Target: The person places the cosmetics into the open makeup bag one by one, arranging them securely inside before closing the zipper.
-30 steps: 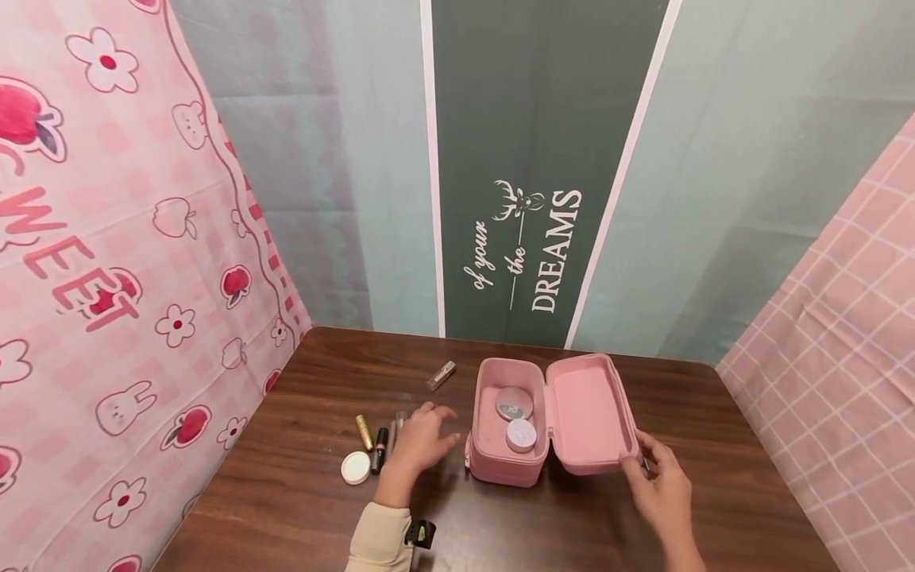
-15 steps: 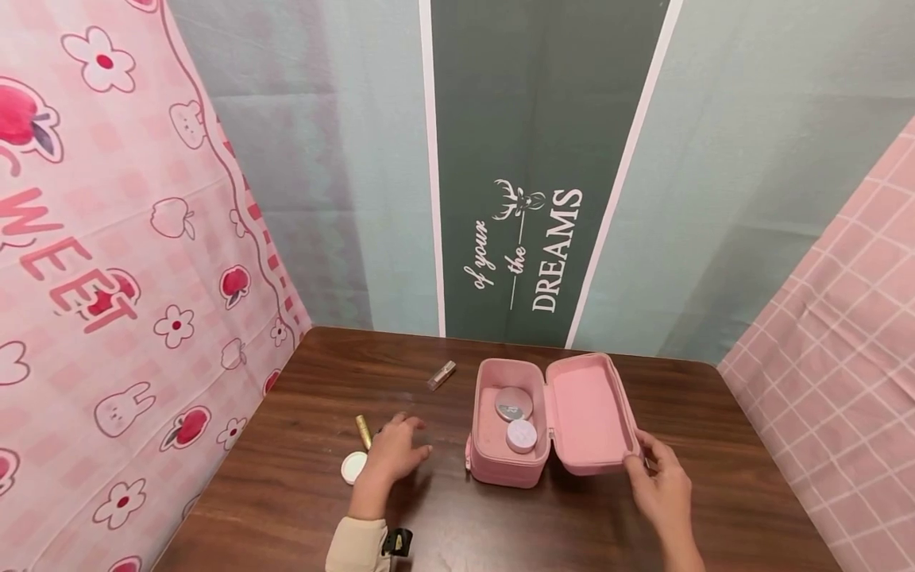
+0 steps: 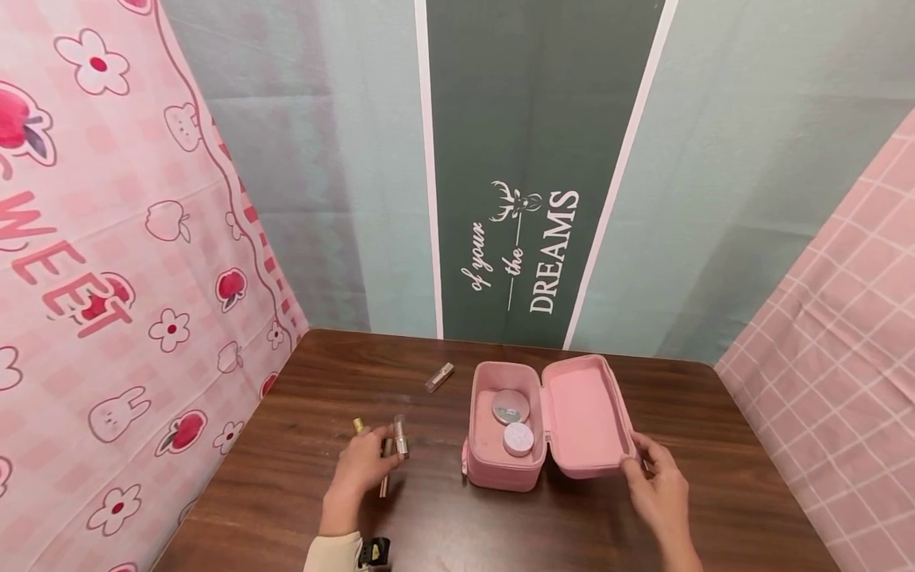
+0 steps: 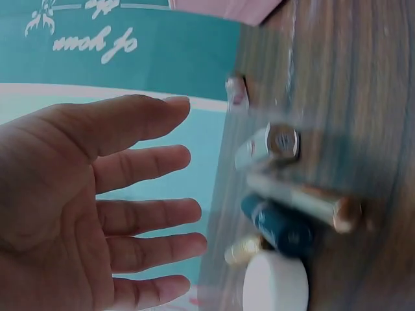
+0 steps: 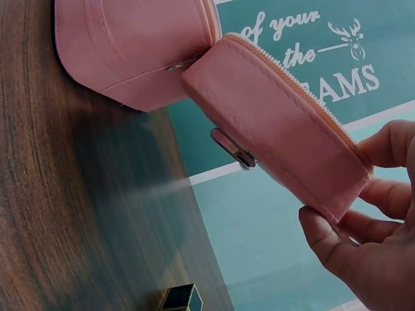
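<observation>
My left hand (image 3: 360, 463) hovers over a group of cosmetics at the left, its fingers extended in the left wrist view. Below it are a clear-capped tube (image 3: 400, 437), a slim tube (image 4: 311, 201), a dark lipstick (image 4: 279, 227), a gold lipstick (image 3: 359, 427) and a white round jar (image 4: 275, 282); in the head view the hand covers the jar and dark lipstick. With thumb and fingers, my right hand (image 3: 658, 481) grips the outer corner of the pink case's raised lid (image 3: 589, 417). Inside the case (image 3: 503, 474) lie a silver compact (image 3: 511, 407) and a smaller pale round container (image 3: 518, 438).
A single lipstick (image 3: 439, 377) lies farther back on the brown wooden table (image 3: 286, 492), left of the case. A small black and gold object (image 5: 183, 298) shows low in the right wrist view. Printed cloths hang behind the table and along both sides.
My left hand has moved left and nearer to me, uncovering the clear-capped and slim tubes and covering the white jar. My right hand keeps its grip on the lid.
</observation>
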`<control>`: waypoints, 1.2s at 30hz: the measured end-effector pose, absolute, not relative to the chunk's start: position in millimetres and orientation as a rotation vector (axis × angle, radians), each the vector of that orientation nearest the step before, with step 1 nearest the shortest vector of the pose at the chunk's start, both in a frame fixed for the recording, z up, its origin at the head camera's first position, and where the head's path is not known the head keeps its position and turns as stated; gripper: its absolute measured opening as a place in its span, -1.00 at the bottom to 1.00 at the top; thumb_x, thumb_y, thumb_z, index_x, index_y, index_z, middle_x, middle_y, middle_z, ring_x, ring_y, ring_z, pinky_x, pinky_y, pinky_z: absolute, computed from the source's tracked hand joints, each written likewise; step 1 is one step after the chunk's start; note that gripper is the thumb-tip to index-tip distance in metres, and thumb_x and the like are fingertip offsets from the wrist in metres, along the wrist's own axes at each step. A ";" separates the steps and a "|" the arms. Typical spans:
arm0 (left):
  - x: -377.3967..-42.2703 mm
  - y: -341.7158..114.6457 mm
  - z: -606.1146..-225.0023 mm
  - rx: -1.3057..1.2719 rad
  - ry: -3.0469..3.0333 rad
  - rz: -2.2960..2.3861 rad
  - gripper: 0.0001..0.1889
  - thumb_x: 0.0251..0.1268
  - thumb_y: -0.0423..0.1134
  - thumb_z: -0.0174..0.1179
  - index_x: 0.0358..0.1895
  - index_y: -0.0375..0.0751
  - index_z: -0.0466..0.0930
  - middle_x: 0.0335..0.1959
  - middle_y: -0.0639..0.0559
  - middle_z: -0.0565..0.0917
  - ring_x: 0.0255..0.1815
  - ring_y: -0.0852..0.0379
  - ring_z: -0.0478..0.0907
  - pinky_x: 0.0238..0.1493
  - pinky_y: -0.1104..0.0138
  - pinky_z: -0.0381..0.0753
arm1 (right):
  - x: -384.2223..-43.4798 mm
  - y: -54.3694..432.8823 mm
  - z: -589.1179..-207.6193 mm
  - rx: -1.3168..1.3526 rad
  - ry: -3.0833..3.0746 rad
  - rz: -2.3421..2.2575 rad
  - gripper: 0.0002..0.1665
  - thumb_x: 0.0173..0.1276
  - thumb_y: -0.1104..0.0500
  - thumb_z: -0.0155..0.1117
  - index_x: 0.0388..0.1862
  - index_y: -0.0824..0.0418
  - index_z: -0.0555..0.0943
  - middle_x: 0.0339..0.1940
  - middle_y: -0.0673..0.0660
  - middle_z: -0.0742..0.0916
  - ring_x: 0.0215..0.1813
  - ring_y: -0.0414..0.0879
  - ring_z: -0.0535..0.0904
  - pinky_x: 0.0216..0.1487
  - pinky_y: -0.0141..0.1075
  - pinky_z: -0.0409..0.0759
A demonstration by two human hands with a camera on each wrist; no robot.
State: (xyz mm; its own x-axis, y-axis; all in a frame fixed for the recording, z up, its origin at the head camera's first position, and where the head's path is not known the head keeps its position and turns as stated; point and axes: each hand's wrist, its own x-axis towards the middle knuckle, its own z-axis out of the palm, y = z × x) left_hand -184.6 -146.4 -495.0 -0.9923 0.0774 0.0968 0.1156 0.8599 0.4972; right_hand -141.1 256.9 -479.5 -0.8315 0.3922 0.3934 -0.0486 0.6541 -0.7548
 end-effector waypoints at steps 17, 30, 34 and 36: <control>-169.0 -178.2 -503.4 0.046 -2.947 -0.791 -0.60 -0.12 -0.20 0.35 -0.13 -0.28 0.60 -0.18 -0.28 0.54 -0.23 -0.31 0.52 -0.35 -0.13 0.44 | -135.4 265.1 -480.7 -0.099 -2.390 1.105 -0.49 0.08 0.34 0.35 0.06 0.41 0.51 -0.06 0.31 0.58 -0.13 -0.59 0.30 -0.28 -0.67 0.40; -164.4 -196.1 -526.2 -0.020 -2.814 -0.877 -0.60 -0.20 -0.19 0.40 -0.16 -0.16 0.62 -0.15 -0.17 0.56 -0.27 -0.14 0.53 -0.39 0.03 0.46 | -135.5 274.0 -482.1 0.076 -2.463 1.007 -0.27 -0.07 0.30 0.52 0.12 0.40 0.45 -0.05 0.31 0.55 -0.13 -0.49 0.30 -0.31 -0.63 0.42; -163.7 -201.7 -536.4 -0.056 -2.755 -0.952 -0.58 -0.23 -0.20 0.44 -0.16 -0.16 0.62 -0.19 -0.12 0.57 -0.22 -0.12 0.53 -0.29 0.06 0.45 | -135.8 274.4 -482.2 0.079 -2.478 0.973 -0.25 -0.10 0.29 0.54 0.12 0.39 0.45 -0.07 0.29 0.56 -0.16 -0.42 0.34 -0.34 -0.45 0.51; -164.2 -204.9 -541.5 -0.053 -2.733 -0.994 -0.56 -0.24 -0.21 0.46 -0.15 -0.17 0.62 -0.18 -0.12 0.58 -0.17 -0.11 0.52 -0.23 0.07 0.44 | -135.7 274.2 -482.2 0.078 -2.483 0.967 -0.25 -0.09 0.29 0.53 0.12 0.39 0.45 -0.07 0.28 0.56 -0.17 -0.40 0.35 -0.34 -0.38 0.54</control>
State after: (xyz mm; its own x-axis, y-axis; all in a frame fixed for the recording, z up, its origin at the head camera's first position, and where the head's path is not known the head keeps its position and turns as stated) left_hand -164.2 -204.9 -541.5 -0.9723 -0.0453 0.2293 0.1126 0.7690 0.6293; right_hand -135.7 274.2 -482.2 -0.8873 0.1146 0.4468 -0.2178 0.7498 -0.6248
